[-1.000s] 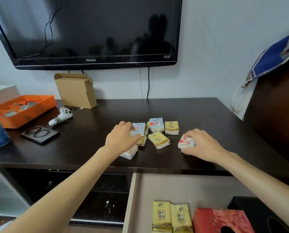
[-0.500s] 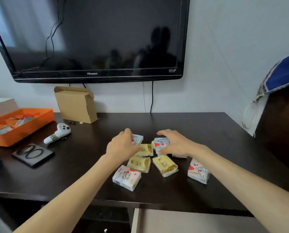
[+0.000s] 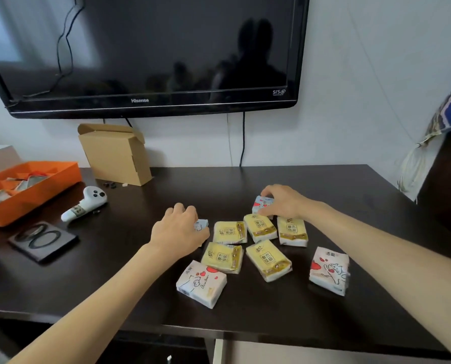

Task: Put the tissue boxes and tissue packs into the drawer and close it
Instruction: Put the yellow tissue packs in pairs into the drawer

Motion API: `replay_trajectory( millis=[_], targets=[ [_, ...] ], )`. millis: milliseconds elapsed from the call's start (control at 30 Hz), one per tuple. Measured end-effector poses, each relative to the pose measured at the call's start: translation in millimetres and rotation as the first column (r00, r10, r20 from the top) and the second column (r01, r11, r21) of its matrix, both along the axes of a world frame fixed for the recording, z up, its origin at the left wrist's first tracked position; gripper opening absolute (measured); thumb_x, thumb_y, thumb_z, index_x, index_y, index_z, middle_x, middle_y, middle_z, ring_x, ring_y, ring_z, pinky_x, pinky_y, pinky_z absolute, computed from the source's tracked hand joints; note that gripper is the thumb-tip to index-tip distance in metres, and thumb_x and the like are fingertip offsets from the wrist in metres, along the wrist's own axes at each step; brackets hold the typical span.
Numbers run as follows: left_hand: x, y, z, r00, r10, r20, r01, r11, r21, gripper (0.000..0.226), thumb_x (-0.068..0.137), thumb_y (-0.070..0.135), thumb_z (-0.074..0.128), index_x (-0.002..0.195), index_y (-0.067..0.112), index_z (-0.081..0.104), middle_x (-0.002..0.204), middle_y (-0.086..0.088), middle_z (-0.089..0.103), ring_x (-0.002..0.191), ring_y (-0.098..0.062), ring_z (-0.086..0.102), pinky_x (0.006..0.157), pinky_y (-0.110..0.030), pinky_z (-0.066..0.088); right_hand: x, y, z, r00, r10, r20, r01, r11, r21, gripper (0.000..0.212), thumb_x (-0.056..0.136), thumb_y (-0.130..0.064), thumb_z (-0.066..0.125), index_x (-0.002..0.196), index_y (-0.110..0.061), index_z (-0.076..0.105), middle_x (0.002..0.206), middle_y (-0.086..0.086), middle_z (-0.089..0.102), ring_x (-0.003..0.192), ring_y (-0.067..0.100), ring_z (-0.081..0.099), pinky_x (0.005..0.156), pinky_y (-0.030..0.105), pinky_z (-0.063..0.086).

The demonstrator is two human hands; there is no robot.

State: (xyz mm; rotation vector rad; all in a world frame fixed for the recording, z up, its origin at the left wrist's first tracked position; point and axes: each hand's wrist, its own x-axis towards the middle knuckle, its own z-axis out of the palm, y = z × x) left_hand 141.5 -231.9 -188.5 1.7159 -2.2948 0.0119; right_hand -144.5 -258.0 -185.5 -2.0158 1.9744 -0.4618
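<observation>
Hands first: your left hand (image 3: 178, 229) lies palm down on the worktop (image 3: 350, 185) with its fingers curled over a pale blue tissue pack (image 3: 201, 225), of which only a corner peeks out at your fingertips; whether you have it gripped or merely covered, you cannot tell from here. Your right hand (image 3: 284, 202) is arched with thumb and fingers closed around a second blue tissue pack (image 3: 261, 203), which sits at the far edge of the cluster.

Between your two hands lie three yellow tissue packs: one (image 3: 229, 232) just beside your left fingertips, one (image 3: 260, 227) right under your right thumb, and one (image 3: 292, 231) below your right wrist. Nearer to you than both hands lie two more yellow packs (image 3: 222, 258) (image 3: 268, 260), crowded against the row above. Closest to you are two white cartoon-print packs, one (image 3: 201, 283) below your left hand and one (image 3: 329, 270) beside your right forearm, a little apart from the rest.

Below the worktop's near edge, under your right arm, a strip of the open drawer (image 3: 298, 353) shows.

Well left of your left hand sit a white controller (image 3: 85, 206), a dark pad with two rings (image 3: 43, 240) and an orange tray (image 3: 30, 187). Beyond your left hand stands a cardboard box (image 3: 114, 156) against the wall, under the television (image 3: 145, 53).
</observation>
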Motion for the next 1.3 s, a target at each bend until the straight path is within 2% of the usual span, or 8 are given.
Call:
replay_trajectory(
  millis=[200, 300, 400, 567, 733, 867, 1100, 1300],
  targets=[
    [-24, 42, 7, 0.988, -0.094, 0.127, 0.099, 0.994, -0.041, 0.047, 0.085, 0.068, 0.045, 0.091, 0.023, 0.058, 0.095, 0.005, 0.062, 0.081, -0.013, 0.055, 0.059, -0.029, 0.038, 4, 48, 6, 0.981, 0.169, 0.090, -0.139, 0.953, -0.269, 0.023, 0.093, -0.029, 0.071, 0.116, -0.028, 0.069, 0.120, -0.013, 0.063, 0.113, 0.010, 0.060, 0.086, 0.030, 0.050],
    [-35, 54, 3, 0.953, -0.061, 0.298, 0.058, 0.998, 0.016, 0.066, 0.083, 0.079, 0.035, 0.101, 0.020, 0.060, 0.105, -0.001, 0.064, 0.095, -0.021, 0.059, 0.066, -0.034, 0.042, 7, 93, 9, 0.944, 0.323, 0.057, -0.311, 0.937, -0.160, 0.012, 0.091, -0.039, 0.068, 0.101, -0.037, 0.073, 0.103, -0.027, 0.065, 0.103, -0.002, 0.060, 0.083, 0.027, 0.052],
    [-45, 64, 0, 0.920, -0.061, 0.387, 0.033, 0.996, 0.077, 0.072, 0.082, 0.082, 0.035, 0.112, 0.021, 0.059, 0.108, -0.004, 0.065, 0.097, -0.022, 0.061, 0.070, -0.033, 0.048, 8, 129, 1, 0.907, 0.385, -0.170, -0.392, 0.920, -0.011, 0.029, 0.090, -0.055, 0.063, 0.113, -0.039, 0.071, 0.121, -0.026, 0.059, 0.116, -0.002, 0.050, 0.093, 0.033, 0.048],
    [-57, 81, 4, 0.944, -0.120, 0.308, 0.095, 0.991, 0.096, 0.049, 0.080, 0.071, 0.050, 0.089, 0.022, 0.052, 0.094, -0.001, 0.060, 0.092, -0.023, 0.059, 0.067, -0.035, 0.043, 11, 162, -10, 0.910, 0.345, -0.229, -0.353, 0.936, 0.005, 0.047, 0.089, -0.057, 0.067, 0.129, -0.031, 0.069, 0.130, -0.019, 0.052, 0.114, 0.000, 0.045, 0.084, 0.026, 0.043],
    [-59, 96, 7, 0.956, -0.202, 0.211, 0.158, 0.965, 0.209, 0.047, 0.079, 0.059, 0.064, 0.110, 0.023, 0.061, 0.106, 0.002, 0.065, 0.096, -0.019, 0.059, 0.074, -0.034, 0.048, 13, 170, -7, 0.936, 0.311, -0.163, -0.308, 0.950, 0.042, 0.026, 0.084, -0.049, 0.076, 0.104, -0.036, 0.064, 0.132, -0.015, 0.048, 0.124, 0.006, 0.041, 0.090, 0.031, 0.043],
    [-53, 109, 13, 0.970, -0.220, 0.100, 0.191, 0.951, 0.242, 0.043, 0.076, 0.050, 0.072, 0.111, 0.027, 0.063, 0.112, 0.004, 0.064, 0.098, -0.018, 0.057, 0.081, -0.036, 0.052, 18, 172, -3, 0.959, 0.259, -0.118, -0.255, 0.966, 0.049, 0.026, 0.082, -0.047, 0.079, 0.093, -0.036, 0.058, 0.108, -0.016, 0.053, 0.103, 0.011, 0.051, 0.076, 0.029, 0.044],
    [-24, 139, 41, 0.971, -0.237, 0.009, 0.234, 0.962, 0.140, 0.041, 0.070, 0.053, 0.070, 0.107, 0.035, 0.063, 0.098, 0.010, 0.059, 0.083, -0.013, 0.053, 0.056, -0.025, 0.035, 19, 210, 9, 0.960, 0.221, -0.170, -0.242, 0.964, -0.112, 0.047, 0.072, -0.075, 0.066, 0.102, -0.041, 0.055, 0.115, -0.016, 0.054, 0.108, 0.012, 0.051, 0.075, 0.037, 0.046],
    [-2, 194, 49, 0.923, -0.372, -0.097, 0.384, 0.903, 0.193, 0.048, 0.063, 0.065, 0.063, 0.102, 0.039, 0.063, 0.105, 0.016, 0.061, 0.098, -0.012, 0.058, 0.079, -0.034, 0.050, 25, 273, 8, 0.983, 0.169, -0.075, -0.180, 0.969, -0.171, 0.052, 0.075, -0.086, 0.057, 0.103, -0.042, 0.056, 0.105, -0.026, 0.059, 0.102, 0.006, 0.055, 0.078, 0.038, 0.050]
  ],
)
